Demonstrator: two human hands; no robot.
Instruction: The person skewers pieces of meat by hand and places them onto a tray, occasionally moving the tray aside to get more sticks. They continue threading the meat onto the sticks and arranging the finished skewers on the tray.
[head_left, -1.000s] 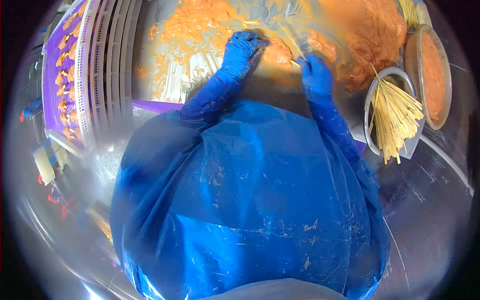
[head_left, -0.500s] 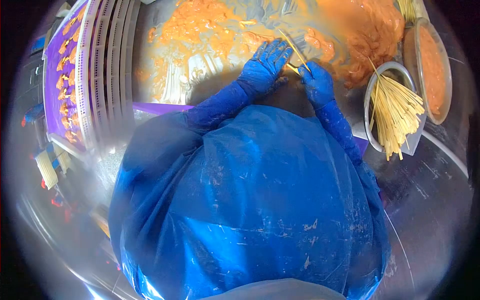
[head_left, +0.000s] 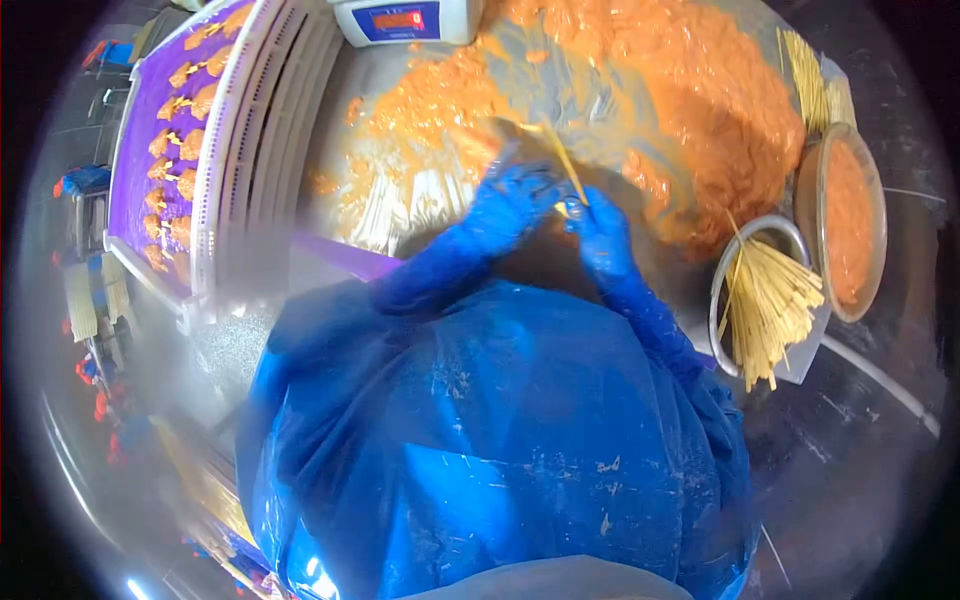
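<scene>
My right hand [head_left: 602,235], in a blue glove, is closed around the lower end of a thin bamboo skewer [head_left: 566,165] that points up and away over the table. Close beside it is my left hand [head_left: 512,205], also gloved in blue, its fingers smeared by motion near the skewer. A blurred strip of orange marinated meat [head_left: 477,142] shows right at the left fingertips; I cannot tell whether they grip it. Both hands are over the metal table in front of the blue apron [head_left: 520,420], with spread meat [head_left: 425,100] beyond them.
A large meat pile [head_left: 725,110] covers the back right. A round container of skewers [head_left: 765,305] and a tub of meat [head_left: 850,225] stand right. Stacked white trays [head_left: 215,150] rise at left, the front one holding skewered meat [head_left: 185,145]. A scale [head_left: 408,20] is at the back.
The view has shifted, bringing the scale into sight. My left hand, flat with fingers spread before, is now blurred in motion by the skewer. My right hand still holds the skewer.
</scene>
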